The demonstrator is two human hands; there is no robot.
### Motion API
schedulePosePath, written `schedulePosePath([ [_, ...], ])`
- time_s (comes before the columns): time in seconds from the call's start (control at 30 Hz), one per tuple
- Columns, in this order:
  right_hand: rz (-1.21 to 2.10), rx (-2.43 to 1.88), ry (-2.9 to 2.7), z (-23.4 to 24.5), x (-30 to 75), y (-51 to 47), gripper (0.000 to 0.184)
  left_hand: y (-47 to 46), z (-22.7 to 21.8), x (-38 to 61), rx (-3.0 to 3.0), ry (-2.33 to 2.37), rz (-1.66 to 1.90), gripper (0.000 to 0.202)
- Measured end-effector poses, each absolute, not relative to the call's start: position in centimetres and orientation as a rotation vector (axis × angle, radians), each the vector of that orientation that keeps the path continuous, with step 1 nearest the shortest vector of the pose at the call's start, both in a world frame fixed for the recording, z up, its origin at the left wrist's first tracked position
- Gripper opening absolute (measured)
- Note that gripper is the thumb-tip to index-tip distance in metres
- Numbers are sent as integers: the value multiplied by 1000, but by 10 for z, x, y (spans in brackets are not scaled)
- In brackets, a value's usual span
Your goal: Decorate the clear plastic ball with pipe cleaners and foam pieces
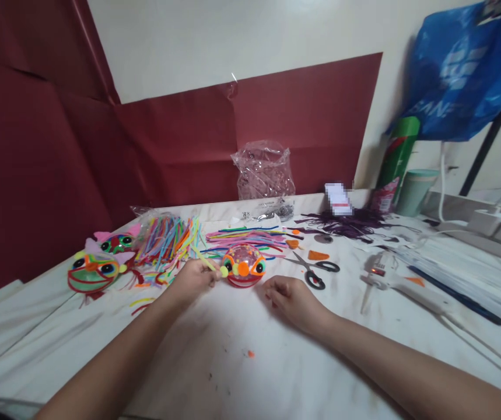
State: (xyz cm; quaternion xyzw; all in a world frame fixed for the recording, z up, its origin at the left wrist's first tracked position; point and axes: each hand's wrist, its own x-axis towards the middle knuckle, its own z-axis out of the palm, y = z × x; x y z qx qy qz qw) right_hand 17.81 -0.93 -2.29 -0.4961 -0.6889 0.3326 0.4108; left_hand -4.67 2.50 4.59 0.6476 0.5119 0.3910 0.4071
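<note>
A small decorated face (244,267) with a clear round body, green-rimmed eyes, an orange nose and a red pipe-cleaner mouth sits on the marble-patterned table between my hands. My left hand (195,281) pinches a yellow pipe cleaner (205,258) just left of the face. Beside those fingertips is a yellow pom-pom (224,272); whether it is joined to the face I cannot tell. My right hand (291,300) rests close to the face's right side with its fingers curled; anything inside them is hidden. Black-handled scissors (315,271) lie spread beyond it.
Two similar faces, one greenish (93,274), stand at left by a bag of colourful pipe cleaners (167,239). More pipe cleaners (250,236) lie behind. On the right are a glue gun (416,289), a dark blue pen-like stick (455,294), purple strands (350,224) and a power strip (495,227).
</note>
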Motion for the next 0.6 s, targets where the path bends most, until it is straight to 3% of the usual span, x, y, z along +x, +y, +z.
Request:
schedulePosePath([
  [0.6, 790, -1272, -1840, -20, 184, -5, 17, 32, 41, -26, 1812, 1356, 999, 14],
])
